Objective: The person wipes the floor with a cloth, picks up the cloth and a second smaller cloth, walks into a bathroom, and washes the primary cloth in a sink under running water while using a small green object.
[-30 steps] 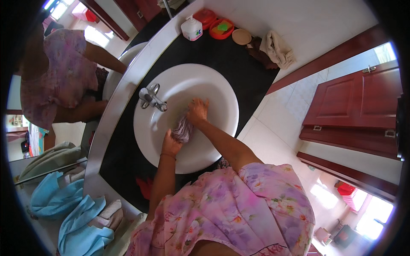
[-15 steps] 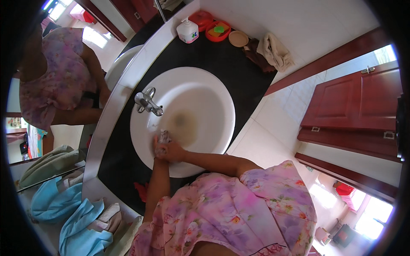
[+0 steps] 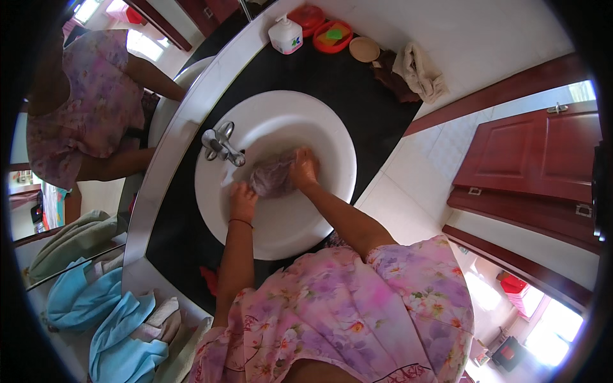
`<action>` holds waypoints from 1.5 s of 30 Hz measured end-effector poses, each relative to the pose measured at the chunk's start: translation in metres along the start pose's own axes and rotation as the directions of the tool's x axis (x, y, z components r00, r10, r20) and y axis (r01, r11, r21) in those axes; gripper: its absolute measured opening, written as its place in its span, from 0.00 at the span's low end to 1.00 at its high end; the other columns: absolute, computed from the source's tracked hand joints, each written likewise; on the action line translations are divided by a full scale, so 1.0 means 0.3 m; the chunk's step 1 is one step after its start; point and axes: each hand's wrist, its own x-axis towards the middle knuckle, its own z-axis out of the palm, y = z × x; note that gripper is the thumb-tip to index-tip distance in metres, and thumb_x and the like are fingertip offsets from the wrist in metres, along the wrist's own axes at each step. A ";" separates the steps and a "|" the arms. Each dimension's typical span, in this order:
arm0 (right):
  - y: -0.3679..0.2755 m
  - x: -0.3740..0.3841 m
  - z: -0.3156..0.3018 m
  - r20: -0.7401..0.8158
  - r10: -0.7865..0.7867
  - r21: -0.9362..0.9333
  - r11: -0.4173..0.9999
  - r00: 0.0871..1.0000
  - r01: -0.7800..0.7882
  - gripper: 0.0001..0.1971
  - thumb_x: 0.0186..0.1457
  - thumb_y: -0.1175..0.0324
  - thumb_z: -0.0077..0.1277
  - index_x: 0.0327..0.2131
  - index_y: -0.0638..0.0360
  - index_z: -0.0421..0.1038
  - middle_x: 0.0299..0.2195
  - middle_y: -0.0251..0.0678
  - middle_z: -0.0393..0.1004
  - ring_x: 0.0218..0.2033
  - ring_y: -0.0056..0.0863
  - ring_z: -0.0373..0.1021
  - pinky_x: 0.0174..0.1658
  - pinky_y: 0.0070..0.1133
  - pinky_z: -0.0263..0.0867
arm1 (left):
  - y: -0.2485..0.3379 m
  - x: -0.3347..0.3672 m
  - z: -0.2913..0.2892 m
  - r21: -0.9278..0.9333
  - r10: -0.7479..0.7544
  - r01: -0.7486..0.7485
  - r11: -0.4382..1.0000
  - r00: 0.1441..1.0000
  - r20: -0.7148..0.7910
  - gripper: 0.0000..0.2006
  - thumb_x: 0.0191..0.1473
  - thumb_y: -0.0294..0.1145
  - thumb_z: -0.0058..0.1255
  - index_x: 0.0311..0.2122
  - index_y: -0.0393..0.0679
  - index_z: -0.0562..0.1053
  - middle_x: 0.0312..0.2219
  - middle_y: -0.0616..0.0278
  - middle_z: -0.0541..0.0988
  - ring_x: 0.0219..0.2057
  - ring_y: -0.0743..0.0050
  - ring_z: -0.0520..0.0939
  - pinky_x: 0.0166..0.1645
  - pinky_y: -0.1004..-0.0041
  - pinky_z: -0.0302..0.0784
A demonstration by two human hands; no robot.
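A wet mauve cloth (image 3: 271, 179) is stretched out low in the white washbasin (image 3: 338, 147), over cloudy water. My right hand (image 3: 304, 169) grips its right end, fingers curled round the fabric. At the cloth's near left edge is my left hand (image 3: 242, 203), its fingers closed on a corner, partly hidden from above. A dark band circles my left wrist. The chrome tap (image 3: 220, 144) stands on the basin's left rim, beyond my left hand.
On the black counter (image 3: 281, 76) stand a white pump bottle (image 3: 285, 35), a red soap dish (image 3: 332, 36) and a beige round lid (image 3: 364, 49). Brown and cream cloths (image 3: 418, 73) lie at the back right. Blue towels (image 3: 128, 341) are at lower left, beside a mirror (image 3: 96, 127).
My hands have moved apart, the right one going up and right. The cloth, bunched between them before, is now spread out in the basin.
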 end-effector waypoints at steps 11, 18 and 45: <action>-0.153 -0.075 0.114 0.397 -0.152 0.370 0.929 0.905 -0.006 0.22 0.41 0.55 0.55 0.36 0.62 0.69 0.30 0.48 0.72 0.34 0.40 0.70 0.40 0.29 0.65 | -0.149 -0.074 0.079 -0.613 -0.238 0.395 0.685 0.916 0.324 0.29 0.54 0.51 0.35 0.57 0.47 0.55 0.58 0.59 0.54 0.59 0.58 0.54 0.60 0.55 0.48; -0.308 -0.359 0.172 0.323 -0.467 0.520 0.814 0.823 0.258 0.18 0.44 0.50 0.50 0.22 0.57 0.69 0.20 0.44 0.71 0.26 0.34 0.71 0.32 0.30 0.65 | -0.044 -0.098 0.078 -0.620 -0.121 0.305 0.723 0.939 0.321 0.24 0.55 0.46 0.38 0.54 0.45 0.60 0.53 0.59 0.62 0.53 0.62 0.63 0.57 0.61 0.57; -0.325 -0.279 0.157 0.434 -0.423 0.425 0.875 0.795 0.233 0.16 0.46 0.55 0.48 0.34 0.55 0.71 0.31 0.45 0.74 0.42 0.42 0.68 0.42 0.32 0.64 | -0.076 -0.073 -0.010 -0.643 -0.218 0.383 0.663 0.921 0.324 0.25 0.56 0.49 0.35 0.54 0.45 0.60 0.53 0.55 0.62 0.54 0.54 0.62 0.58 0.51 0.53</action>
